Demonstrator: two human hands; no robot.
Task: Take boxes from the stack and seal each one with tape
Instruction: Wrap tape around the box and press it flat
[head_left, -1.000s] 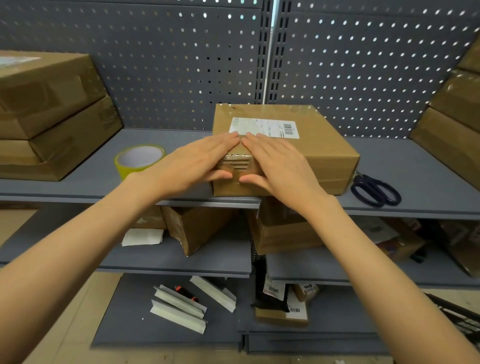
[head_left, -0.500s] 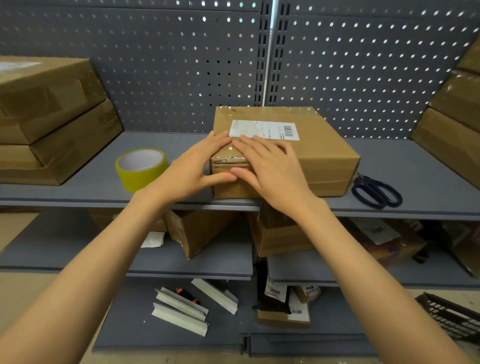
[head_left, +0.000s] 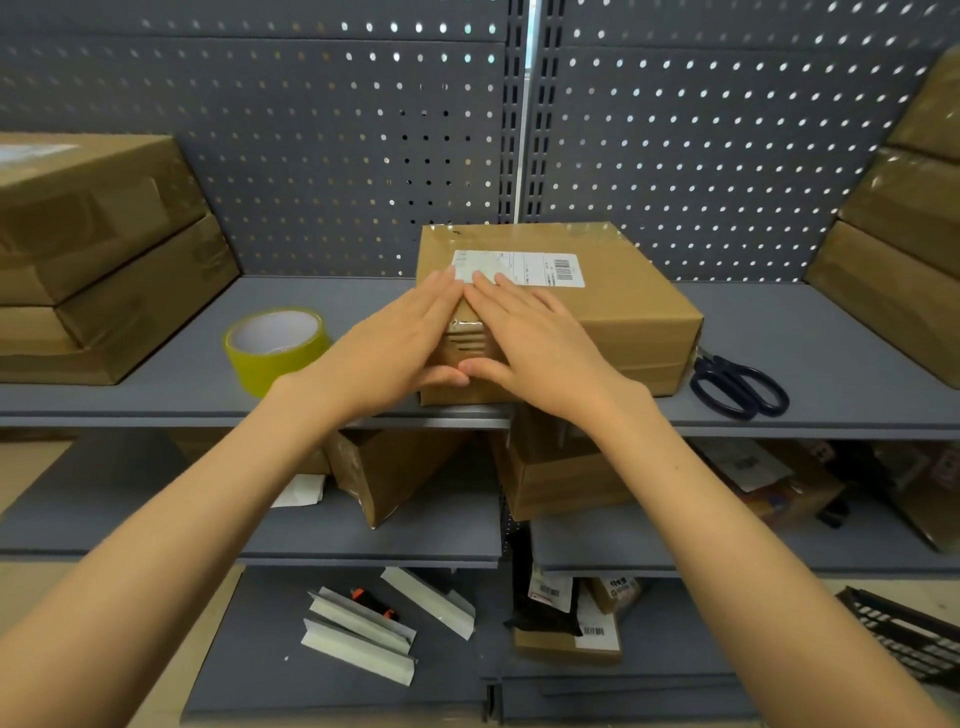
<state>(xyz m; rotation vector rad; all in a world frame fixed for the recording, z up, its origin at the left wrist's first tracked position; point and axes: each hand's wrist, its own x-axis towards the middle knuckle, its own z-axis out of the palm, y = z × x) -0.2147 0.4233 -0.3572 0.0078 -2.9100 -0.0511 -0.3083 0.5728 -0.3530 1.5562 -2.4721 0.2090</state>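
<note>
A brown cardboard box (head_left: 623, 306) with a white shipping label lies on the grey shelf (head_left: 831, 338) in the middle. Clear tape runs over its near left corner. My left hand (head_left: 400, 343) and my right hand (head_left: 530, 343) lie flat on that corner, fingers straight, pressing the tape down. Their thumbs meet on the box's front face. A yellow tape roll (head_left: 275, 348) stands on the shelf just left of my left hand. Black scissors (head_left: 737, 387) lie right of the box.
Two stacked boxes (head_left: 93, 249) sit at the shelf's left end, and another stack (head_left: 904, 239) leans at the right. A perforated back panel stands behind. Lower shelves hold more boxes, parcels and white angled strips (head_left: 363, 623).
Both hands slid forward over the box's near left corner, fingertips now reaching the label, thumbs closing together on the front face. The camera view shifted slightly downward.
</note>
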